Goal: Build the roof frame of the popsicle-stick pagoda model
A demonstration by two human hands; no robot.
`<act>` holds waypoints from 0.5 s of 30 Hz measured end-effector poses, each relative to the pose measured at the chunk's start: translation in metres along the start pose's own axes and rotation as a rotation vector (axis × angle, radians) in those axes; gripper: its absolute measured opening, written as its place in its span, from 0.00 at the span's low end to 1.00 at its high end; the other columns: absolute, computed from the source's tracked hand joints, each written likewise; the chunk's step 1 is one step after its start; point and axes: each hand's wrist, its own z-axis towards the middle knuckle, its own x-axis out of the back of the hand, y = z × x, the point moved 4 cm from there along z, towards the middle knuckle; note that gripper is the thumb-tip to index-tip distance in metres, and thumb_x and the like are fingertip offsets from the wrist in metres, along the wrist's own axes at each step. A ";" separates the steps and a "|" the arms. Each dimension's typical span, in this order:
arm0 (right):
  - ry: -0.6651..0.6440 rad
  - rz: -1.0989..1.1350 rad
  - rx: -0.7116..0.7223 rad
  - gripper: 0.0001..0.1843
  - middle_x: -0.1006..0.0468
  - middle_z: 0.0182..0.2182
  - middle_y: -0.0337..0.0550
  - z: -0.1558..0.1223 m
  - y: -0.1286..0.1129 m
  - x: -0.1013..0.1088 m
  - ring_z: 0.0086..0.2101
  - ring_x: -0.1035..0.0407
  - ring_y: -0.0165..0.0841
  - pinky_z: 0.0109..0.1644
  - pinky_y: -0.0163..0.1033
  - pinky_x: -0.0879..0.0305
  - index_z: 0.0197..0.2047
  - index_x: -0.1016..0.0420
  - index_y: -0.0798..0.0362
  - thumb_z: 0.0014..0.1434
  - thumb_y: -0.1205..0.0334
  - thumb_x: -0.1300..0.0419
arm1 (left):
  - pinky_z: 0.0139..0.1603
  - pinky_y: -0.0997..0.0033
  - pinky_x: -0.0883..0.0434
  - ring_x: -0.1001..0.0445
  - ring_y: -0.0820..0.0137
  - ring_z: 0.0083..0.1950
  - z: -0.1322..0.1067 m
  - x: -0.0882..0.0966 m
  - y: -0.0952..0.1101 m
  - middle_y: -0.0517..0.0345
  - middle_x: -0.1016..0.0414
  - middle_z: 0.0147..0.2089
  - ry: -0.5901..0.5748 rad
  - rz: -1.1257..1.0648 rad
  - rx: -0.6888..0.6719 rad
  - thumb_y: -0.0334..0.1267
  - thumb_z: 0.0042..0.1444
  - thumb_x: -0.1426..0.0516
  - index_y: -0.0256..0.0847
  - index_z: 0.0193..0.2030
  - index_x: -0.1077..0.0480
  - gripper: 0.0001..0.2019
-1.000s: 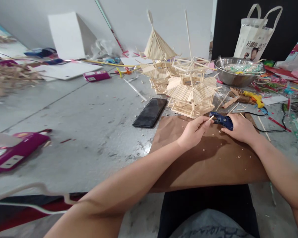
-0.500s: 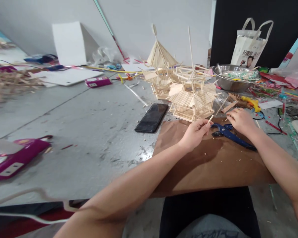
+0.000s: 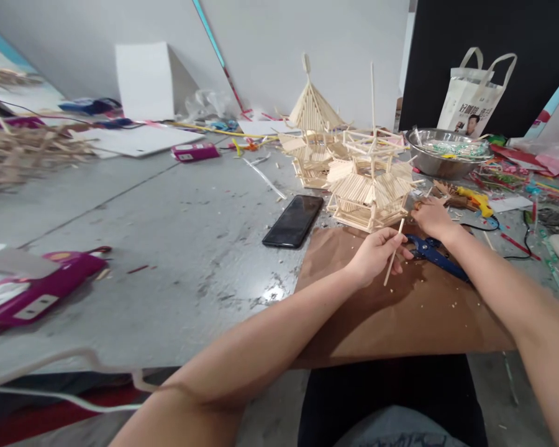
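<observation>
My left hand pinches a thin wooden stick, which slants down over the brown sheet. Just right of it lie blue-handled pliers on the sheet. Past the pliers, my right hand reaches down to the table with its fingers curled together; whatever is between the fingertips is hidden. Close behind both hands stands a stick-built pavilion model with an open upper frame and one tall upright stick. A second pavilion model, with a pointed roof, stands behind it.
A black phone lies left of the sheet. Behind my right hand are a yellow glue gun with its cord, a metal bowl and a white bag. A purple power strip lies at the left.
The stick in my left hand has tilted and now shows at more length below the fingers. My right hand has moved left and closer to the pavilion model, its fingers curling. The view has shifted slightly.
</observation>
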 end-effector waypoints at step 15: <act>0.863 0.370 0.021 0.07 0.24 0.33 0.41 -0.103 -0.025 0.092 0.32 0.30 0.31 0.37 0.38 0.33 0.37 0.29 0.48 0.53 0.64 0.44 | 0.25 0.81 0.37 0.37 0.80 0.23 -0.011 0.006 0.021 0.64 0.33 0.24 0.211 0.278 -0.536 0.40 0.52 0.43 0.37 0.30 0.33 0.08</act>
